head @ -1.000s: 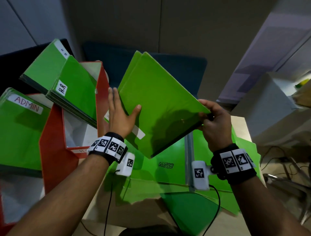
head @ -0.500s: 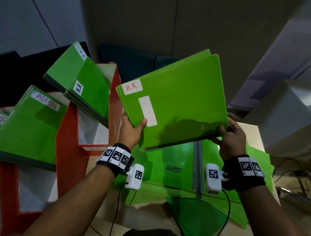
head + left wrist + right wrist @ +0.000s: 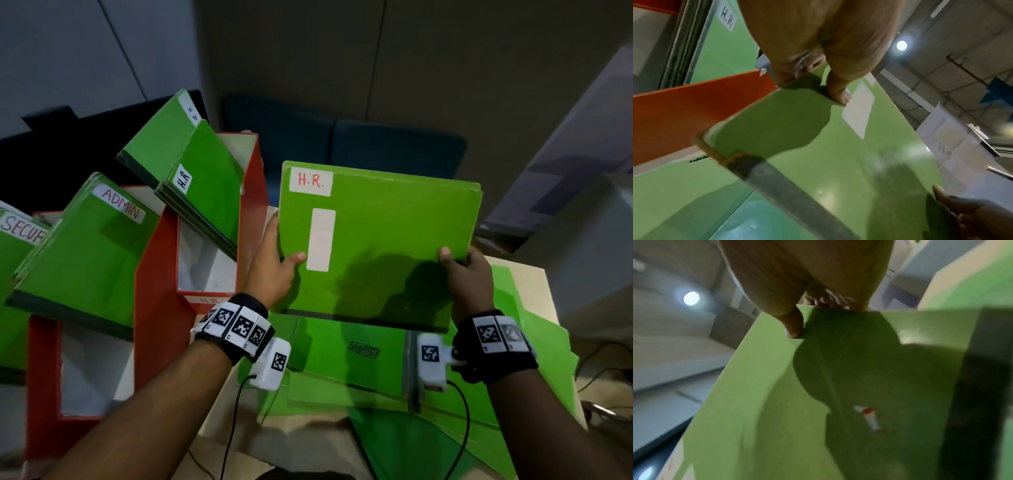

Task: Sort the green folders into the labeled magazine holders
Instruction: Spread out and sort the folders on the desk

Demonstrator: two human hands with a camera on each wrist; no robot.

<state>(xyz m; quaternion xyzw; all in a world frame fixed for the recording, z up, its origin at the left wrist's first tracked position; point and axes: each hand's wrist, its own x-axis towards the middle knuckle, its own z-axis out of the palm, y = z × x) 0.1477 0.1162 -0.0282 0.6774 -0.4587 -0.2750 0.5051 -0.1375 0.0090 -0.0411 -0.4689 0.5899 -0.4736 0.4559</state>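
I hold a green folder [image 3: 387,240] labeled "H.R." upright in front of me, its face toward me. My left hand [image 3: 274,263] grips its left edge, thumb on the front by a blank white sticker. My right hand [image 3: 466,270] grips its right edge, thumb on the front. The same folder [image 3: 818,146] fills the left wrist view, and the folder [image 3: 777,402] fills the right wrist view too. To the left stands a red magazine holder [image 3: 253,212] marked H.R. with H.R. folders [image 3: 202,185] leaning in it.
Further left, a red holder [image 3: 44,377] carries an ADMIN folder [image 3: 85,246], and a folder reading "SECUR" [image 3: 17,236] shows at the edge. More green folders [image 3: 342,363] lie spread on the table below my hands. A grey box [image 3: 582,240] stands at the right.
The folder has turned from tilted to level and upright, its H.R. label now facing me. Both hands rose slightly and keep their grip on its edges.
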